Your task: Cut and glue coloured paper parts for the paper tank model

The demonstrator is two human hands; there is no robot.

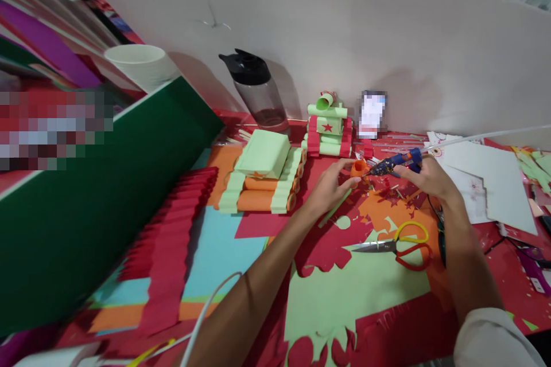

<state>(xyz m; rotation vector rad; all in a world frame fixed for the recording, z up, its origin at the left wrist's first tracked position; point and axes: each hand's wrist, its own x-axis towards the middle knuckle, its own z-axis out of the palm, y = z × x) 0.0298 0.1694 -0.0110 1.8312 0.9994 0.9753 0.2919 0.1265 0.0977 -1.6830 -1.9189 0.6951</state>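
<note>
My right hand (430,178) is wrapped round a blue hot glue gun (394,162), with a clear glue stick (473,136) sticking out of its back. The nozzle points left and meets or nearly meets a small orange paper ring (359,168). My left hand (331,186) pinches that ring between thumb and fingers. Under the left hand lies a narrow light green paper strip (336,209). Scissors (394,246) with yellow and red handles rest on cut green paper (357,292). Left of my hand sits a paper model (262,175) of orange rolls, green bands and a green block.
A green and red paper tank (328,126) and a phone (372,114) lean by the wall. Behind stand a bottle (260,92) and a white cup (140,66). A dark green board (99,195) slants at left, beside pleated red paper (172,241). White card (495,178) lies right.
</note>
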